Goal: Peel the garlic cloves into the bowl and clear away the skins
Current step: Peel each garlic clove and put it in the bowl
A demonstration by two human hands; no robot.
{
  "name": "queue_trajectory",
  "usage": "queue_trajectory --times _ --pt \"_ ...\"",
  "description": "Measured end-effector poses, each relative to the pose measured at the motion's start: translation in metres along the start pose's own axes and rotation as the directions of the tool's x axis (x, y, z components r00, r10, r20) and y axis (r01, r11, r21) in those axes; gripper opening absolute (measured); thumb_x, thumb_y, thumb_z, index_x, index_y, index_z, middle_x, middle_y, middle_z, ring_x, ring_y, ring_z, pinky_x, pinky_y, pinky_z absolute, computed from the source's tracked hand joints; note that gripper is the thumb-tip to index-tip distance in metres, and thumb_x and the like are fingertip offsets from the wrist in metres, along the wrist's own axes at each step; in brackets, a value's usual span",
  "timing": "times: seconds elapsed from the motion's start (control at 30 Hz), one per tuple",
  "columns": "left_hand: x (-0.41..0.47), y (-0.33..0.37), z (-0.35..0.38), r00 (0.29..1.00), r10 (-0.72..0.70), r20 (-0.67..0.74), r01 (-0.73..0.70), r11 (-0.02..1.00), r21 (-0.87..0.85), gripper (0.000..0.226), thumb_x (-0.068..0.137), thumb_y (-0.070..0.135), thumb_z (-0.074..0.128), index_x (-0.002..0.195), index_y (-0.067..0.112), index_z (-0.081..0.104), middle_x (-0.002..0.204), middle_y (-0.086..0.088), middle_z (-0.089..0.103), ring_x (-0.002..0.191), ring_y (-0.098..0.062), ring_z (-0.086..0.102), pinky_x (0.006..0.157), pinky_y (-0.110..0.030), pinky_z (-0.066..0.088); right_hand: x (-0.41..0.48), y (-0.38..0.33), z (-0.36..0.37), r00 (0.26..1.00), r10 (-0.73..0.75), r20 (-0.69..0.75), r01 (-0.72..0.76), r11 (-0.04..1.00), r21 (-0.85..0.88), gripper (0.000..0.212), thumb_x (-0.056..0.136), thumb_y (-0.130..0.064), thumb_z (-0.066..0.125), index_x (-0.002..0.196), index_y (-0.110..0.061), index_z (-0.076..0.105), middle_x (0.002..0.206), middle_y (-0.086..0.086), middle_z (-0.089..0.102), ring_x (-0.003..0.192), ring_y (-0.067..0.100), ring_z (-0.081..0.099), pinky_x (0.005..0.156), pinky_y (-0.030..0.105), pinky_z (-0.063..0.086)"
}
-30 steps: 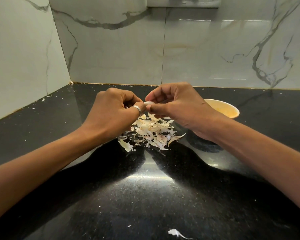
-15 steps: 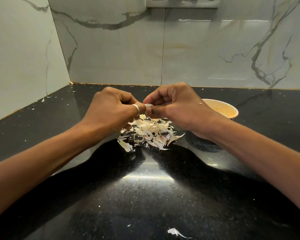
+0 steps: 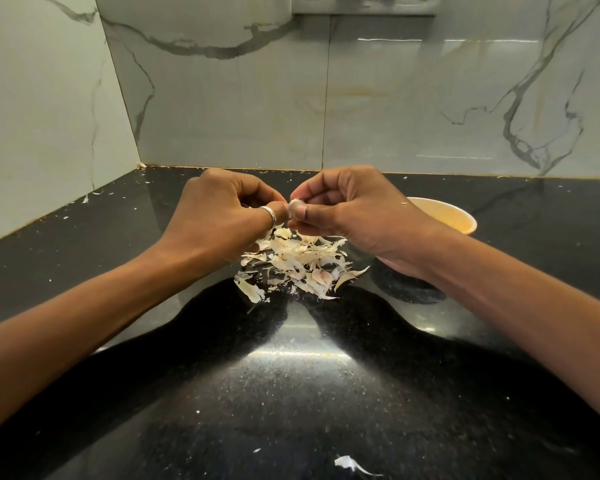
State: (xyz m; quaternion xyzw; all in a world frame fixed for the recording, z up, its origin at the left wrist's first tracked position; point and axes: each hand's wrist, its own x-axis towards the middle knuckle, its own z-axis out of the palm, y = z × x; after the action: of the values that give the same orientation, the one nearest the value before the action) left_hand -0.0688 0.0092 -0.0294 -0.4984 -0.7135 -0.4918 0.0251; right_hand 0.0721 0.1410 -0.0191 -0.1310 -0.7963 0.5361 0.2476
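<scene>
Head view: right hand point(image 3: 354, 216) pinches garlic clove point(image 3: 295, 206); left hand point(image 3: 219, 216) fingers curled, touching clove.

Bright overhead glare on countertop point(image 3: 291, 355); arm shadows w/ dark foreground; sharp focus, wide-angle edge bending.

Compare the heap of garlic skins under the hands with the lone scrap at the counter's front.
The heap is many overlapping flakes; the lone scrap is one piece. The heap lies left of the bowl; the lone scrap apart, nearest the camera. Both are pale skins on the black counter.
</scene>
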Motion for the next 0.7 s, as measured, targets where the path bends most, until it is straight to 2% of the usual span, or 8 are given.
queue_trajectory --times 0.13,0.3,0.4,0.57,0.7 --pt "-0.002 0.0034 0.0014 1.0 0.021 0.009 -0.021 1.0 -0.016 0.011 0.085 0.033 0.079 0.086 0.022 0.078 0.067 -0.001 0.073 0.061 -0.019 0.072 0.053 -0.027 0.059 0.0018 0.0015 -0.0008 0.999 -0.02 -0.028 0.018 0.997 -0.07 0.016 0.091 -0.002 0.074 0.106 0.0 0.07 0.096 0.021 0.076 0.092 0.029 0.077 0.085 0.035 0.063" --pt "-0.0037 0.0042 0.0006 0.996 0.083 -0.019 -0.082 0.995 0.05 0.016 0.084 0.039 0.079 0.087 0.023 0.079 0.066 0.007 0.073 0.06 -0.013 0.07 0.062 -0.04 0.062 0.0025 0.002 -0.0007 0.999 -0.038 -0.034 0.035 0.995 -0.093 0.016 0.089 -0.002 0.076 0.104 0.0 0.071 0.093 0.017 0.077 0.089 0.027 0.077 0.084 0.035 0.063" --pt "-0.0056 0.0055 0.0013 0.99 0.131 -0.046 -0.125 0.986 0.113 0.013 0.084 0.037 0.079 0.085 0.024 0.08 0.066 0.012 0.071 0.058 -0.008 0.067 0.065 -0.04 0.061 0.0028 0.003 0.0001 0.997 -0.058 -0.041 0.052 0.991 -0.125 0.014 0.087 -0.003 0.078 0.101 -0.002 0.073 0.091 0.016 0.078 0.086 0.026 0.078 0.085 0.038 0.063" --pt "-0.007 0.0057 0.0014 0.989 0.138 -0.062 -0.13 0.984 0.12 0.014 0.081 0.038 0.08 0.081 0.025 0.079 0.065 0.008 0.071 0.057 -0.012 0.067 0.06 -0.042 0.06 0.0041 0.0077 0.0042 0.995 -0.081 -0.051 0.072 0.984 -0.163 0.011 0.087 -0.004 0.08 0.097 -0.005 0.075 0.087 0.013 0.078 0.085 0.026 0.078 0.087 0.044 0.063" --pt "-0.0068 0.006 0.0018 0.992 0.107 -0.069 -0.1 0.991 0.094 0.013 0.081 0.036 0.082 0.079 0.024 0.078 0.064 0.005 0.072 0.055 -0.011 0.068 0.061 -0.041 0.061 0.003 0.007 0.0055 0.997 -0.067 -0.043 0.062 0.99 -0.125 0.011 0.088 -0.002 0.078 0.098 -0.003 0.074 0.089 0.016 0.078 0.087 0.03 0.078 0.088 0.046 0.062"
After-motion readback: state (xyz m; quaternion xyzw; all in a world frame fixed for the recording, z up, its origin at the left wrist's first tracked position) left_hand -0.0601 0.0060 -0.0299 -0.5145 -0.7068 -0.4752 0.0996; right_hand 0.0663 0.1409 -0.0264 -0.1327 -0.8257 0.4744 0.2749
